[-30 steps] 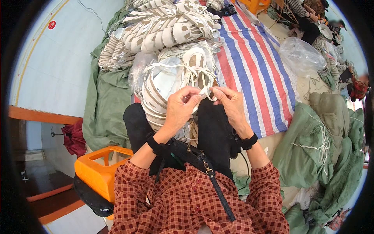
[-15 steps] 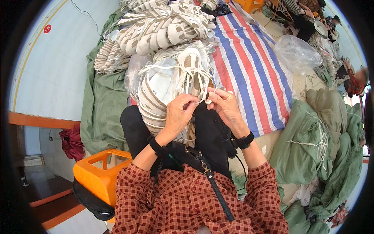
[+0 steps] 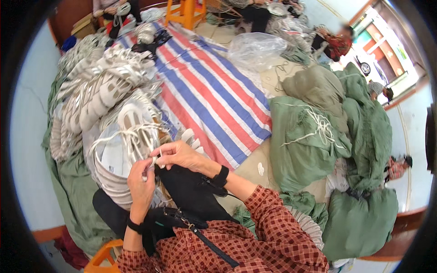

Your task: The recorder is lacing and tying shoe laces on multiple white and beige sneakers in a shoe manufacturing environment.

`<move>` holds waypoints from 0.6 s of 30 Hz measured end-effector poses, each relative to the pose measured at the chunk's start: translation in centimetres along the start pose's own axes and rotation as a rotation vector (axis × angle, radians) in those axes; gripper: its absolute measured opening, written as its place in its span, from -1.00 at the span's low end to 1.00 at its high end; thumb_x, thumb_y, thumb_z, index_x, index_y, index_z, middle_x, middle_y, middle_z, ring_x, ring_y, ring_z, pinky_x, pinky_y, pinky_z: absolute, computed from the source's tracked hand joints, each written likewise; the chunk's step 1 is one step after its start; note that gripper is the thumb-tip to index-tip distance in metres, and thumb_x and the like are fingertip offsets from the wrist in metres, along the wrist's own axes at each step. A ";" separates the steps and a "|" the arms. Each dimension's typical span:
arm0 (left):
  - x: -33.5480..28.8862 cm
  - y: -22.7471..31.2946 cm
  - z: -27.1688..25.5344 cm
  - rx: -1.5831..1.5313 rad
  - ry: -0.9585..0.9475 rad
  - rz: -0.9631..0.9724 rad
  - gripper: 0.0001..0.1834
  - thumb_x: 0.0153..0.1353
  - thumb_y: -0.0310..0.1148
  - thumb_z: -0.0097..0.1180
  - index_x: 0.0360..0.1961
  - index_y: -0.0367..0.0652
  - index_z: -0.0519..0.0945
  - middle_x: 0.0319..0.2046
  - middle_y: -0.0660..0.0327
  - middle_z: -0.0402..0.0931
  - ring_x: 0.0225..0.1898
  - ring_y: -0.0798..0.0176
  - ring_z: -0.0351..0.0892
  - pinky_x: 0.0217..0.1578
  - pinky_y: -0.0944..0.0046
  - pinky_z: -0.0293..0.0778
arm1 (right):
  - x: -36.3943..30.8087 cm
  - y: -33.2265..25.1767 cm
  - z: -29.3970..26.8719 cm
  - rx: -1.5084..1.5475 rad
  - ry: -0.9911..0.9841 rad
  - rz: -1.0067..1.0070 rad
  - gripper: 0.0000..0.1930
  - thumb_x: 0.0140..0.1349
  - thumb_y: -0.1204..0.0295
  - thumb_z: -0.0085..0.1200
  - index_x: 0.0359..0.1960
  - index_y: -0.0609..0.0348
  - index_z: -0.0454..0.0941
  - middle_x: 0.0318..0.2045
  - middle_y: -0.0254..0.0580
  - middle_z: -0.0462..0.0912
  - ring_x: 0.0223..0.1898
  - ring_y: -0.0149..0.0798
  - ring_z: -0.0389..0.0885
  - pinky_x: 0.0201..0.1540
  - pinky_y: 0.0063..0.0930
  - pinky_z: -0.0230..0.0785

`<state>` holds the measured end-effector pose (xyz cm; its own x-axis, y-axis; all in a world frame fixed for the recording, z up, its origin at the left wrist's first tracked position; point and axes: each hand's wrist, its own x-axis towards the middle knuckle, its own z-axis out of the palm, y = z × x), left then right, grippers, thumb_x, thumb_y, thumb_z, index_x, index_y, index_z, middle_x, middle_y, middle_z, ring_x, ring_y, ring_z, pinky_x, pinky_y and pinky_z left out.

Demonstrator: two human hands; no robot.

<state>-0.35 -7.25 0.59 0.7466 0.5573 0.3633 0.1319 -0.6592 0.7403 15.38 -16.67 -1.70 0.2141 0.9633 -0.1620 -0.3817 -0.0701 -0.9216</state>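
A beige and white shoe upper (image 3: 129,117) lies on top of a bundle of like uppers between my knees. White shoelace (image 3: 132,132) loops across it. At the near end of this upper, my left hand (image 3: 140,179) pinches the lace, fingers bent together. Close beside it, my right hand (image 3: 180,155) grips the same lace between thumb and forefinger. The fingertips of both hands almost meet, and the exact run of the lace between them is partly hidden.
Stacked shoe uppers (image 3: 102,88) rise beyond my hands. A striped sheet (image 3: 214,98) covers the floor to the right, with green sacks (image 3: 305,150) past it. Clear plastic (image 3: 256,49) lies farther off. An orange stool (image 3: 102,257) stands by my left side. Other people sit at the far side.
The view has swung to the right, so my hands and the uppers appear farther left. Both hands stay on the lace, and my right hand has come closer over the left fingertips.
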 end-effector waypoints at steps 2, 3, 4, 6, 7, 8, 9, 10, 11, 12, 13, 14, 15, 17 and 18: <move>-0.3 1.2 -0.3 -0.043 -0.053 -0.222 -0.84 0.05 -0.61 0.08 -0.30 -0.29 0.56 -0.48 0.18 0.45 -0.50 0.34 0.40 -0.44 0.39 0.32 | -0.2 -0.5 0.3 0.002 0.011 0.035 -0.68 0.13 0.39 0.20 -0.10 0.28 0.57 -0.45 -0.34 0.58 -0.46 -0.57 0.50 -0.42 -0.69 0.36; -0.4 1.6 -0.5 -0.047 -0.066 -0.189 -0.84 0.05 -0.61 0.08 -0.30 -0.29 0.56 -0.48 0.18 0.45 -0.50 0.34 0.40 -0.44 0.39 0.32 | -0.3 -0.5 0.4 0.020 -0.011 -0.008 -0.68 0.13 0.39 0.20 -0.10 0.28 0.57 -0.45 -0.34 0.58 -0.46 -0.57 0.50 -0.42 -0.69 0.36; -0.5 1.9 -0.6 -0.118 -0.058 -0.224 -0.88 0.11 -0.57 0.06 -0.29 -0.30 0.55 -0.49 0.26 0.43 -0.48 0.42 0.37 -0.44 0.42 0.30 | -0.4 -0.5 0.6 0.016 -0.019 -0.030 -0.69 0.13 0.39 0.20 -0.11 0.28 0.58 -0.46 -0.34 0.58 -0.47 -0.57 0.49 -0.42 -0.70 0.36; -0.6 2.1 -0.8 -0.186 -0.045 -0.269 -0.89 0.17 -0.53 0.04 -0.29 -0.31 0.54 -0.50 0.34 0.41 -0.46 0.50 0.33 -0.45 0.45 0.28 | -0.3 -0.3 0.7 0.025 -0.063 -0.082 -0.68 0.12 0.40 0.20 -0.09 0.26 0.57 -0.49 -0.37 0.55 -0.50 -0.57 0.48 -0.42 -0.73 0.34; -0.6 2.0 -1.0 -0.329 -0.019 -0.314 -0.89 0.19 -0.51 0.04 -0.29 -0.32 0.54 -0.48 0.36 0.42 -0.46 0.51 0.33 -0.44 0.47 0.27 | -0.3 -0.2 0.8 0.025 -0.075 -0.060 -0.68 0.12 0.40 0.20 -0.09 0.26 0.57 -0.49 -0.37 0.55 -0.50 -0.57 0.48 -0.42 -0.73 0.34; -0.6 1.9 -1.2 -0.471 0.027 -0.368 -0.88 0.21 -0.49 0.04 -0.29 -0.32 0.55 -0.47 0.37 0.43 -0.45 0.53 0.33 -0.43 0.49 0.27 | -0.4 -0.1 0.8 -0.025 0.008 -0.073 -0.66 0.13 0.40 0.19 -0.06 0.25 0.56 -0.48 -0.37 0.55 -0.50 -0.56 0.48 -0.41 -0.73 0.35; -0.5 1.7 -1.5 -0.528 0.053 -0.412 -0.87 0.21 -0.51 0.03 -0.27 -0.35 0.56 -0.43 0.35 0.46 -0.42 0.52 0.38 -0.40 0.50 0.32 | -0.4 0.0 1.0 -0.070 0.068 -0.108 -0.64 0.13 0.41 0.18 -0.03 0.24 0.54 -0.47 -0.38 0.55 -0.50 -0.56 0.48 -0.41 -0.72 0.36; -0.4 1.5 -1.5 -0.559 0.105 -0.392 -0.88 0.21 -0.52 0.04 -0.26 -0.33 0.56 -0.42 0.34 0.48 -0.41 0.52 0.40 -0.38 0.50 0.34 | -0.5 0.0 1.1 -0.017 0.090 -0.087 -0.63 0.14 0.42 0.17 0.00 0.24 0.52 -0.45 -0.38 0.55 -0.49 -0.56 0.48 -0.41 -0.72 0.37; -0.2 1.2 -1.5 -0.559 0.116 -0.412 -0.88 0.20 -0.53 0.05 -0.26 -0.32 0.56 -0.42 0.35 0.48 -0.40 0.52 0.41 -0.36 0.51 0.35 | -0.6 -0.1 1.2 0.030 0.103 -0.092 -0.61 0.15 0.43 0.16 0.03 0.24 0.50 -0.43 -0.39 0.55 -0.48 -0.56 0.49 -0.40 -0.72 0.37; 0.0 1.0 -1.2 -0.566 0.135 -0.389 -0.90 0.19 -0.54 0.06 -0.27 -0.30 0.56 -0.43 0.35 0.48 -0.42 0.53 0.41 -0.38 0.51 0.35 | -0.6 -0.1 1.2 0.037 0.077 -0.072 -0.60 0.15 0.45 0.15 0.04 0.25 0.48 -0.40 -0.38 0.56 -0.47 -0.55 0.49 -0.40 -0.71 0.38; 0.1 0.7 -1.0 -0.522 0.126 -0.384 -0.91 0.18 -0.54 0.08 -0.30 -0.28 0.58 -0.45 0.37 0.48 -0.43 0.55 0.40 -0.39 0.51 0.34 | -0.7 -0.2 1.2 0.040 0.062 -0.054 -0.60 0.15 0.47 0.15 0.06 0.26 0.46 -0.37 -0.37 0.56 -0.46 -0.55 0.49 -0.39 -0.71 0.39; 0.2 0.5 -0.7 -0.442 0.123 -0.395 -0.92 0.17 -0.53 0.10 -0.31 -0.28 0.59 -0.44 0.39 0.48 -0.45 0.55 0.40 -0.41 0.52 0.34 | -0.7 -0.2 1.2 0.072 0.052 -0.059 -0.60 0.16 0.49 0.14 0.06 0.28 0.46 -0.36 -0.36 0.57 -0.45 -0.55 0.49 -0.39 -0.71 0.39; 0.0 0.3 -0.4 -0.489 0.110 -0.389 -0.92 0.15 -0.54 0.12 -0.32 -0.27 0.60 -0.44 0.36 0.48 -0.45 0.53 0.41 -0.41 0.51 0.34 | -0.7 -0.2 1.2 0.106 0.040 -0.085 -0.60 0.16 0.51 0.13 0.06 0.30 0.45 -0.35 -0.35 0.58 -0.45 -0.55 0.50 -0.38 -0.71 0.39; -0.2 -0.3 0.1 -0.445 0.104 -0.362 -0.91 0.13 -0.54 0.13 -0.32 -0.24 0.61 -0.44 0.30 0.50 -0.47 0.49 0.43 -0.40 0.48 0.36 | -0.6 -0.1 1.1 0.131 0.035 -0.082 -0.61 0.17 0.52 0.13 0.05 0.31 0.46 -0.35 -0.32 0.59 -0.45 -0.55 0.50 -0.38 -0.70 0.40; -0.4 -0.5 0.2 -0.427 0.116 -0.369 -0.91 0.13 -0.54 0.13 -0.32 -0.24 0.61 -0.44 0.30 0.50 -0.47 0.49 0.43 -0.40 0.48 0.36 | -0.5 0.0 1.0 0.155 0.039 -0.080 -0.65 0.17 0.52 0.13 0.01 0.31 0.49 -0.37 -0.31 0.59 -0.45 -0.54 0.50 -0.38 -0.69 0.40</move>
<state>-0.54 -7.26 -0.02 0.6215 0.7794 0.0789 0.0771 -0.1611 0.9839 14.38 -16.90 -1.26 0.2833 0.9531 -0.1064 -0.4953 0.0505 -0.8672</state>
